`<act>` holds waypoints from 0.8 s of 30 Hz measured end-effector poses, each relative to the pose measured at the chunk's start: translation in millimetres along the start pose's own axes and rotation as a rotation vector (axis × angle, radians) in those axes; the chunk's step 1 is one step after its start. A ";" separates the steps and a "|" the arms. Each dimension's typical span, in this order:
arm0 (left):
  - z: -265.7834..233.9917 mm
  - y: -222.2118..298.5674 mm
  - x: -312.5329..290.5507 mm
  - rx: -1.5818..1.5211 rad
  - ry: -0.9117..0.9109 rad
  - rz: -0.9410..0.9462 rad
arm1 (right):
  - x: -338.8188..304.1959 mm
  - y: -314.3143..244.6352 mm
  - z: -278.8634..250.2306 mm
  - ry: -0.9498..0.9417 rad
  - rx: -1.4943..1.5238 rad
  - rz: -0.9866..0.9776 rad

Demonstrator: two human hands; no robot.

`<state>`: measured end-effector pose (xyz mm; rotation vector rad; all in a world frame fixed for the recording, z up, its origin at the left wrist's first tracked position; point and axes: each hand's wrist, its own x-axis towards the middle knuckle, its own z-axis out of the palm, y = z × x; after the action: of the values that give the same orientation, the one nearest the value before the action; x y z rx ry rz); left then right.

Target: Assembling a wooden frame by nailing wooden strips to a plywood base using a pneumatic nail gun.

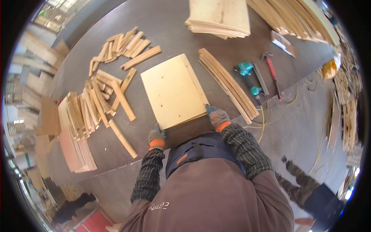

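A pale, rectangular plywood panel (pixel 172 91) lies in front of me on the dark table. Several small dark spots dot its face, and a narrow strip runs along its right side. My left hand (pixel 157 138), in a grey glove with an orange cuff, is closed at the panel's near left corner. At the near right corner, my right hand (pixel 217 116), gloved alike, grips the edge. Fingertips of both hands are partly hidden. Just right of the panel lies a bundle of long wood strips (pixel 228 85).
Right of the strips lie a teal nail gun (pixel 247 75) with a yellow hose (pixel 263 123) and a red-handled hammer (pixel 273 75). Loose wooden slats (pixel 102 96) cover the left side. Stacked panels (pixel 220 17) and long boards (pixel 293 19) stand at the back. Another person (pixel 322 201) is at lower right.
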<state>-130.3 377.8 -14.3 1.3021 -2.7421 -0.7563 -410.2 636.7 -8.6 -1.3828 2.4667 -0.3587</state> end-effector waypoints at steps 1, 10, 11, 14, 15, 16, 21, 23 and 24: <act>1.1 -4.8 -3.3 -0.018 0.020 0.015 | 2.9 -1.3 -1.8 -0.063 0.029 0.014; 3.1 5.7 -16.6 -0.083 0.068 -0.066 | 12.3 12.3 4.2 -0.146 0.032 -0.007; 3.5 9.3 -17.8 -0.131 0.077 -0.063 | 10.8 15.8 4.2 -0.098 0.042 -0.037; 6.9 -10.3 -21.9 -0.141 0.055 -0.038 | 16.1 12.6 1.1 -0.051 0.070 -0.107; 10.9 -22.1 -25.0 -0.102 0.026 -0.010 | 17.3 9.6 -1.0 -0.047 0.088 -0.145; 11.3 -14.3 -21.4 -0.109 0.014 0.000 | 14.6 17.6 3.0 -0.048 0.082 -0.129; 8.2 -6.9 -18.8 0.106 0.164 0.132 | 12.3 13.5 -7.1 -0.042 0.022 -0.192; 7.7 -6.4 -13.8 0.062 0.162 0.143 | 13.7 13.9 -12.8 -0.085 -0.005 -0.158; 7.2 -5.4 -11.5 0.020 0.151 0.152 | 13.8 14.4 -17.0 -0.133 -0.026 -0.119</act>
<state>-120.4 386.4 -20.8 1.0885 -2.6963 -0.5944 -434.7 633.4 0.3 -1.5168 2.2968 -0.2517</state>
